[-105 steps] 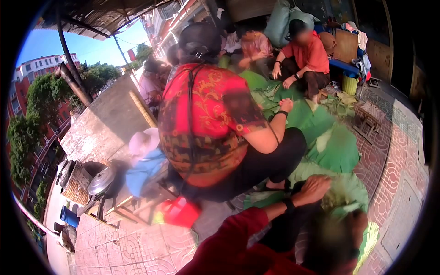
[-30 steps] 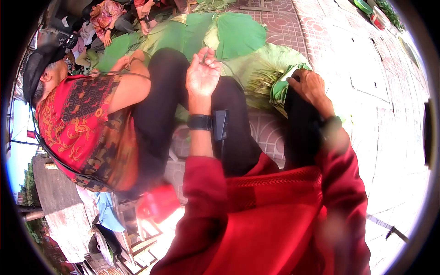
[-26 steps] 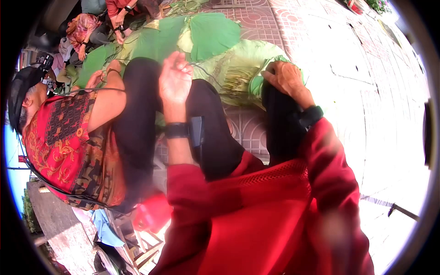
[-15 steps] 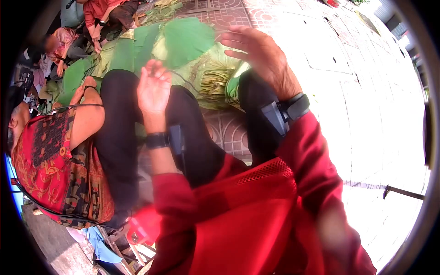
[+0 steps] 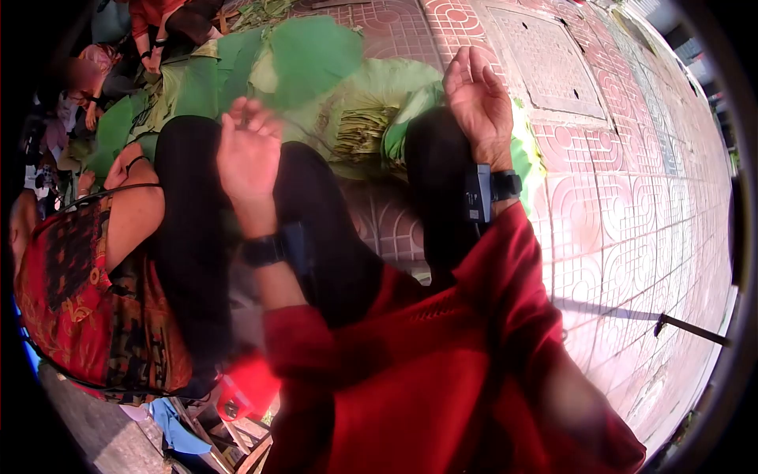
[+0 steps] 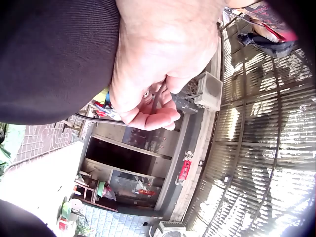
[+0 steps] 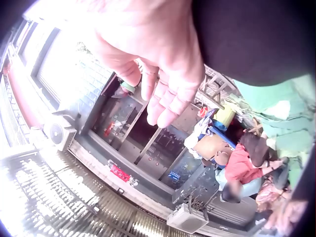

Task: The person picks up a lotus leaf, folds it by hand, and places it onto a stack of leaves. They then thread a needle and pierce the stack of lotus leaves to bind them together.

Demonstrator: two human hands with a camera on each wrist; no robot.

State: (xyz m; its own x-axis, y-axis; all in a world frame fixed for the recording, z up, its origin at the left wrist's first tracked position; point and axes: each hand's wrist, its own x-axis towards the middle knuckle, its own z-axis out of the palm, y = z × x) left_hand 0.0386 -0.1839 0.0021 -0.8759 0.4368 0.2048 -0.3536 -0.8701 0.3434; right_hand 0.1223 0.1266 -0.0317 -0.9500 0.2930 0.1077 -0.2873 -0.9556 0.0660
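Note:
My left hand (image 5: pixel 249 162) is held palm up over my left leg, its fingers curled. In the left wrist view a thin dark cord (image 6: pixel 158 95) runs between the thumb and curled fingers of that hand (image 6: pixel 165 54). My right hand (image 5: pixel 480 103) is raised palm up above my right knee, fingers loosely extended and holding nothing; the right wrist view shows its fingers (image 7: pixel 165 101) pointing away. A stack of folded leaf pieces (image 5: pixel 361 133) lies on broad pale leaves between my knees, beside a rolled green leaf (image 5: pixel 399 126).
A person in a patterned red top (image 5: pixel 130 276) crouches close on the left. Large green leaves (image 5: pixel 312 63) spread ahead, with other people (image 5: pixel 154 31) beyond. Patterned paving (image 5: pixel 624 189) lies right. A red object (image 5: pixel 251 383) and wooden frame (image 5: pixel 257 450) are at lower left.
My right hand has lifted off my right knee beside the rolled leaf and turned palm up. My left hand remains raised with curled fingers. The head view has swung right.

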